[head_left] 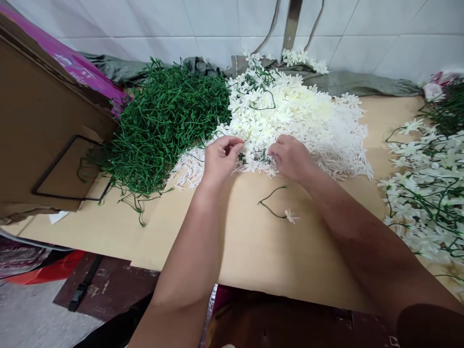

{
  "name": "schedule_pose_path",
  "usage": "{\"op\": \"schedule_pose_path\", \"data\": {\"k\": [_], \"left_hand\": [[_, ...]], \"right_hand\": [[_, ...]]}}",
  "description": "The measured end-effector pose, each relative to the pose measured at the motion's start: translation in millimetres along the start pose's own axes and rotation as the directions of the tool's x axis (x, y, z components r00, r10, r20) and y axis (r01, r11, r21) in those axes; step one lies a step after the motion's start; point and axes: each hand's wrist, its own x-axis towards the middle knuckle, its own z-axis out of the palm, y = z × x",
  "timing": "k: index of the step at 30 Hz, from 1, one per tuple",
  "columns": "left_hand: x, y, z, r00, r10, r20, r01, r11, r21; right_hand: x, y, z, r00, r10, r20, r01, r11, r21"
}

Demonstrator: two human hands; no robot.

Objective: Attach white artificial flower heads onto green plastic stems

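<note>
**Both hands at the near edge of the flower heap**

Both forearms reach forward over the table (253, 251) and angle inward, so the hands lie close together but do not touch. The left hand (220, 158) is raised at the wrist, palm turned inward. Its thumb and fingertips (235, 142) are pressed together in a pinch; what is between them is too small to tell. The right hand (293, 157) lies knuckles up with its fingers curled down into the flowers (297, 116), the tips hidden among the petals, so I cannot tell whether it grips anything.

The flowers are a white heap at the middle of the table, running back to the tiled wall (398, 43). Their near edge lies directly under and between both hands.

The green stems (163, 125) are piled just left of the heap, touching it. A single sprig (275, 207) with one flower lies on bare table near the right wrist. Finished sprays (427, 193) lie at far right, and a box (43, 125) stands at far left.
</note>
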Motion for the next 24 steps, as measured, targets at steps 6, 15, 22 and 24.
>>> {"op": "schedule_pose_path", "data": {"k": [6,15,22,24], "left_hand": [[-1.6,-11.1,14.4,0.988,0.149,0.043,-0.155,0.932,0.327],[3.4,-6.6,12.8,0.978,0.182,-0.1,-0.167,0.976,0.144],[2.2,7.7,15.2,0.989,-0.123,-0.086,0.077,0.908,-0.411],[0.1,10.5,16.3,0.975,-0.216,0.048,0.21,0.835,-0.509]], "right_hand": [[3.4,3.9,-10.1,0.996,0.059,-0.061,-0.051,0.991,0.126],[4.0,7.9,-9.8,0.939,0.142,-0.314,-0.067,0.969,0.239],[9.2,-4.3,-21.1,0.911,0.351,-0.214,-0.091,0.68,0.728],[9.4,-11.6,-25.2,0.932,0.341,-0.126,-0.092,0.556,0.826]]}}
